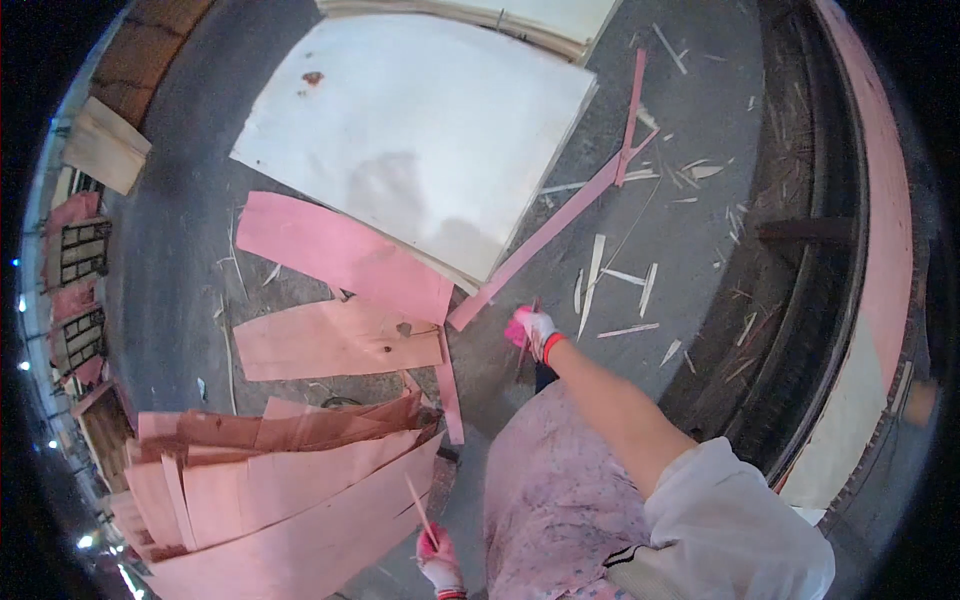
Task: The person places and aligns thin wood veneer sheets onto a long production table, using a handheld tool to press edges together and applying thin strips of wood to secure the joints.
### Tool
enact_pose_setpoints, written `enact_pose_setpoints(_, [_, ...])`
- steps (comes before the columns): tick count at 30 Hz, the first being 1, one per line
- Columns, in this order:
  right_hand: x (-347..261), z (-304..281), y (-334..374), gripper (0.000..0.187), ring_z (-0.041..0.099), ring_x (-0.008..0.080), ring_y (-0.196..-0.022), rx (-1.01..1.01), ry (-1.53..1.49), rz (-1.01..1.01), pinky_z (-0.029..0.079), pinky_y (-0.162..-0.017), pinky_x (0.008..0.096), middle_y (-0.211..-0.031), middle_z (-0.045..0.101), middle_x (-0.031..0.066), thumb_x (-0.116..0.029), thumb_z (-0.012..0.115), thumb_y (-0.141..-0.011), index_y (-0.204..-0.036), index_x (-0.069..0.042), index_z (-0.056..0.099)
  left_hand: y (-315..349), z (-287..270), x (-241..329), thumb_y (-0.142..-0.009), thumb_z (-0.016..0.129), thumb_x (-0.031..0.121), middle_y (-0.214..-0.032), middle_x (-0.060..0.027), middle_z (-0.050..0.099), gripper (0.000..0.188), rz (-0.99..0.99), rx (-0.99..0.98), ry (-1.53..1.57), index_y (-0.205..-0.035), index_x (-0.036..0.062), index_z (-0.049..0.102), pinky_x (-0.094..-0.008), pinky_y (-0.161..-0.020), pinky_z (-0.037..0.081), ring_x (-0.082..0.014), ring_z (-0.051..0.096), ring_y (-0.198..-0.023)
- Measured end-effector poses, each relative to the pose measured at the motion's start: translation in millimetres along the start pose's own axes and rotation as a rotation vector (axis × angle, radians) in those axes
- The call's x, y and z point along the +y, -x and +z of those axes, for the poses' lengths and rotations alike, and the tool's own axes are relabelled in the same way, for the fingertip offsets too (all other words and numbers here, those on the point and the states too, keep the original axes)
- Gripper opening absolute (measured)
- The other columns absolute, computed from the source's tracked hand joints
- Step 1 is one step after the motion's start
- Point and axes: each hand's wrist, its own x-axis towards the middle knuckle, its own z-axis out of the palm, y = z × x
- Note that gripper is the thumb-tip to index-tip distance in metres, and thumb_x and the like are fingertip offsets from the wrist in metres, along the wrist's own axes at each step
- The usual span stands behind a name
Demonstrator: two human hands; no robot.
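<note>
Gripping, left fingers (429, 545) wrap round a slim strip (417, 502), right fingers (515, 331) a dark stick (521, 362).

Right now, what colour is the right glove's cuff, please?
The cuff is red, best seen in the head view.

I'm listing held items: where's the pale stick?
In the head view, the pale stick is low, left of centre, in the left hand, near the pink pile.

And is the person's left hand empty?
No, the gloved left hand is closed around a thin, pale strip that sticks out past it.
</note>
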Motion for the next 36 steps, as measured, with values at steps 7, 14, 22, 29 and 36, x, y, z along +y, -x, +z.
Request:
enact_pose_setpoints(7, [-35, 73, -88, 0.055, 0.062, 0.0317, -0.09, 0.048, 0.039, 0.085, 0.054, -0.067, 0.0438, -0.115, 0.056, 0.0126, -0.013, 0.068, -0.08, -0.129, -0.012, 0.042, 31, 97, 122, -0.088, 0.06, 0.004, -0.099, -0.0084, 0.066, 0.023, -0.051, 0.059, -0.358, -0.11, -0.0013, 0.06, -0.0301, -0.083, 0.051, -0.019, 0.062, -0.091])
enact_pose_setpoints(14, [-21, 73, -178, 0.035, 0.062, 0.0233, -0.066, 0.05, -0.041, 0.062, 0.048, -0.052, 0.035, -0.092, 0.061, 0.0093, -0.008, 0.07, -0.074, -0.105, -0.002, 0.054, 32, 145, 179, -0.094, 0.052, 0.008, -0.118, -0.0111, 0.06, 0.03, -0.436, 0.102, -0.415, -0.122, -0.0024, 0.053, -0.0296, -0.095, 0.046, -0.021, 0.058, -0.109])
enact_pose_setpoints(22, [-56, 93, -141, 0.043, 0.055, 0.0189, -0.048, 0.201, -0.091, 0.054, 0.044, -0.04, 0.0316, -0.081, 0.059, 0.0074, -0.025, 0.078, -0.073, -0.101, -0.006, 0.052, 23, 162, 189, -0.088, 0.058, -0.002, -0.124, -0.0143, 0.057, 0.031, -0.327, 0.068, -0.275, -0.119, -0.0046, 0.053, -0.0322, -0.097, 0.046, -0.0225, 0.057, -0.111])
enact_pose_setpoints(29, [-107, 126, -53, 0.039, 0.049, 0.0107, -0.047, 0.031, 0.078, -0.052, 0.04, -0.04, 0.0259, -0.067, 0.055, -0.0005, -0.031, 0.081, -0.071, -0.094, -0.006, 0.061, -22, 162, 176, -0.093, 0.052, 0.021, -0.105, -0.016, 0.066, 0.03, -0.138, 0.205, 0.241, -0.106, -0.0044, 0.062, -0.0272, -0.082, 0.05, -0.0236, 0.063, -0.095])
enact_pose_setpoints(36, [-212, 162, 111, 0.031, 0.05, 0.0104, -0.047, -0.043, 0.014, -0.282, 0.04, -0.04, 0.0271, -0.068, 0.057, 0.0021, -0.021, 0.078, -0.076, -0.09, 0.002, 0.061, -106, 189, 272, -0.096, 0.04, 0.036, -0.125, -0.0122, 0.054, 0.046, 0.352, -0.06, 0.184, -0.131, 0.0057, 0.047, -0.0369, -0.097, 0.04, -0.0246, 0.053, -0.111])
